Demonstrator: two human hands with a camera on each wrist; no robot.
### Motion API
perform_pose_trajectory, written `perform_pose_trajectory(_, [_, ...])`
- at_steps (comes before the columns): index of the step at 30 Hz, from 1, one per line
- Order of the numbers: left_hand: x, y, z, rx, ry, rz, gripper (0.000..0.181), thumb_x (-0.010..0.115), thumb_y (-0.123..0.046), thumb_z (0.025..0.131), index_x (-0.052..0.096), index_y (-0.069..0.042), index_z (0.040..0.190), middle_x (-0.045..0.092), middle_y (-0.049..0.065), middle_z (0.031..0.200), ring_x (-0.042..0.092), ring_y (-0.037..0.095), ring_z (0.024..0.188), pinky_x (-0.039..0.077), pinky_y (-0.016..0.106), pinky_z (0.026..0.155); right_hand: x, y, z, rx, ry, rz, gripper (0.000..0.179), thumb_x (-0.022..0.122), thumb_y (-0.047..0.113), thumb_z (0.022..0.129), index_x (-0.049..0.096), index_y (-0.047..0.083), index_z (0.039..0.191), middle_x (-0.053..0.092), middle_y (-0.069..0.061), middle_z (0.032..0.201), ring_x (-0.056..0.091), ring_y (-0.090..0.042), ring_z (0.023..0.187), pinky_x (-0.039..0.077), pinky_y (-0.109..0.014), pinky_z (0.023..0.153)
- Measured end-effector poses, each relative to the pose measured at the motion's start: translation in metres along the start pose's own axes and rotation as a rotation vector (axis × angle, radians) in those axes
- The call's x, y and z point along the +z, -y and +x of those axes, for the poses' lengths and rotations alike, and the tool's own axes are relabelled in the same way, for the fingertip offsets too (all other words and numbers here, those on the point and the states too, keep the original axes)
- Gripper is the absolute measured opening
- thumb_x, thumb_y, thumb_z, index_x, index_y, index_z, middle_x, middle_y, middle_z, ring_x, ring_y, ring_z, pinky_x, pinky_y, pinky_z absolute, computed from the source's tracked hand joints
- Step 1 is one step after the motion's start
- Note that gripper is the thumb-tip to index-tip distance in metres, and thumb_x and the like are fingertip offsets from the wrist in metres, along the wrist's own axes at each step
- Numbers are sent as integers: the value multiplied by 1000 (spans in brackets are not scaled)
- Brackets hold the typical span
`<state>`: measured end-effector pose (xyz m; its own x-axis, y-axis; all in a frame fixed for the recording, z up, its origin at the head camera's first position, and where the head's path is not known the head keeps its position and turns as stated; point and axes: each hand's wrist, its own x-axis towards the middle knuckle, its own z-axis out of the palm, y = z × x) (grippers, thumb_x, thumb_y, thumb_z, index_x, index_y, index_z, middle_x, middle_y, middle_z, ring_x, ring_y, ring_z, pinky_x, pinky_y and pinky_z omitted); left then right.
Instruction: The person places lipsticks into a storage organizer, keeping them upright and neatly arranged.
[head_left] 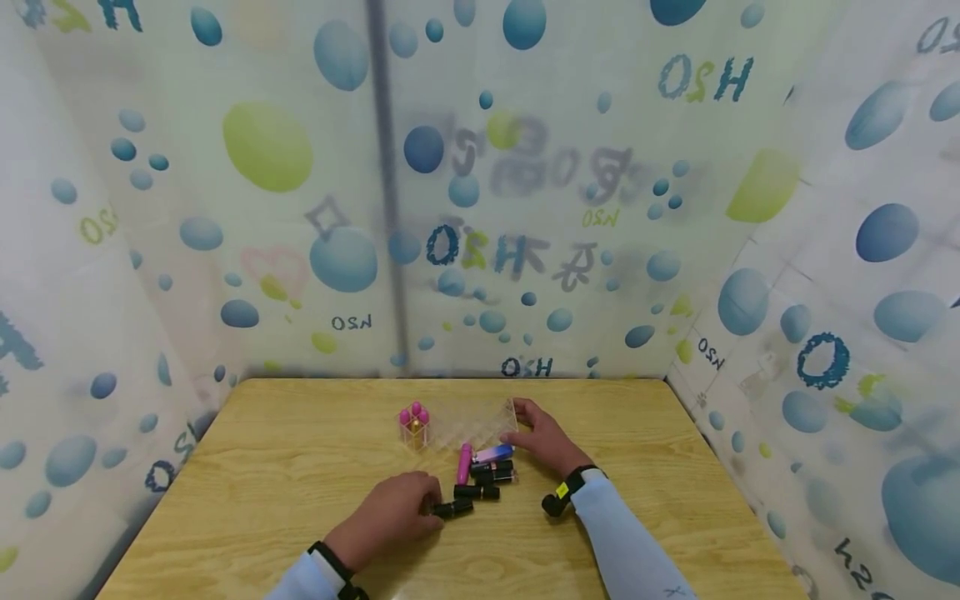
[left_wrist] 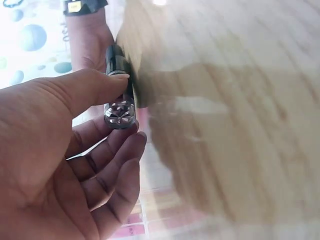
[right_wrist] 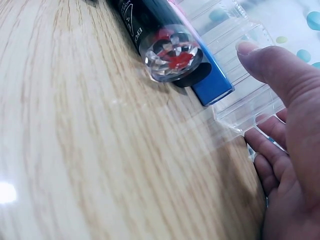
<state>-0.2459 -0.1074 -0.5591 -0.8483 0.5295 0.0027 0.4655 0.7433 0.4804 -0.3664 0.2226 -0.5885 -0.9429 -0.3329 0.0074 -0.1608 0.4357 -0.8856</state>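
My left hand (head_left: 393,510) pinches a black lipstick tube (left_wrist: 119,64) with a faceted clear end, the thumb on top of it and the fingers beneath. At the back of the table stands a clear divided organizer (head_left: 471,423); my right hand (head_left: 551,440) grips its right end, thumb on the near side and fingers behind. Several pink-topped lipsticks (head_left: 415,412) and a gold one stand in the organizer's left end. In front of it lie a pink tube (head_left: 464,463), a blue-and-pink box-shaped tube (head_left: 492,453) and several black tubes (head_left: 477,492), one with a faceted clear end (right_wrist: 172,55).
The wooden table (head_left: 247,492) ends at a hanging curtain (head_left: 465,333) with blue and green dots, which also closes off both sides. Wrist-worn cameras on black straps (head_left: 573,487) sit on both wrists.
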Motion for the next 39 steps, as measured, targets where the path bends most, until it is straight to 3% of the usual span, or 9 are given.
perform_pose_trajectory(7, [-14, -1, 2, 18, -15, -93, 17, 90, -32, 94, 75, -25, 96, 67, -17, 87, 62, 1, 77, 55, 32, 69, 0, -1, 0, -17, -5, 3, 80, 84, 39, 101, 44, 15, 166, 56, -15, 161, 49, -42, 152, 37, -64, 124])
perform_pose_trajectory(15, [-40, -8, 9, 71, -96, -163, 15, 89, -24, 97, 73, -24, 98, 68, -17, 88, 64, 1, 77, 56, 30, 68, 0, -2, 0, -15, -4, -6, 80, 84, 40, 100, 45, 17, 166, 56, -13, 162, 49, -40, 153, 37, -62, 124])
perform_pose_trajectory(29, [-102, -12, 43, 41, -258, -55, 11, 86, -23, 100, 77, -20, 106, 70, -12, 95, 66, 6, 82, 59, 36, 74, 2, 1, -5, -14, -2, 8, 80, 84, 39, 101, 44, 14, 166, 56, -15, 162, 49, -41, 153, 37, -62, 125])
perform_pose_trajectory(35, [-106, 0, 67, -22, -317, -72, 11, 82, -28, 103, 79, -20, 110, 72, -7, 101, 69, 9, 83, 60, 35, 71, 1, -1, -2, -25, -12, 34, 77, 84, 37, 101, 47, 16, 164, 57, -13, 161, 49, -39, 152, 36, -63, 125])
perform_pose_trajectory(39, [-103, 8, 81, -51, -382, -48, 19, 82, -30, 103, 79, -17, 117, 75, -2, 109, 72, 16, 92, 63, 42, 79, 1, -1, -1, -29, -10, 50, 75, 85, 36, 100, 49, 16, 163, 58, -12, 159, 51, -39, 151, 36, -64, 125])
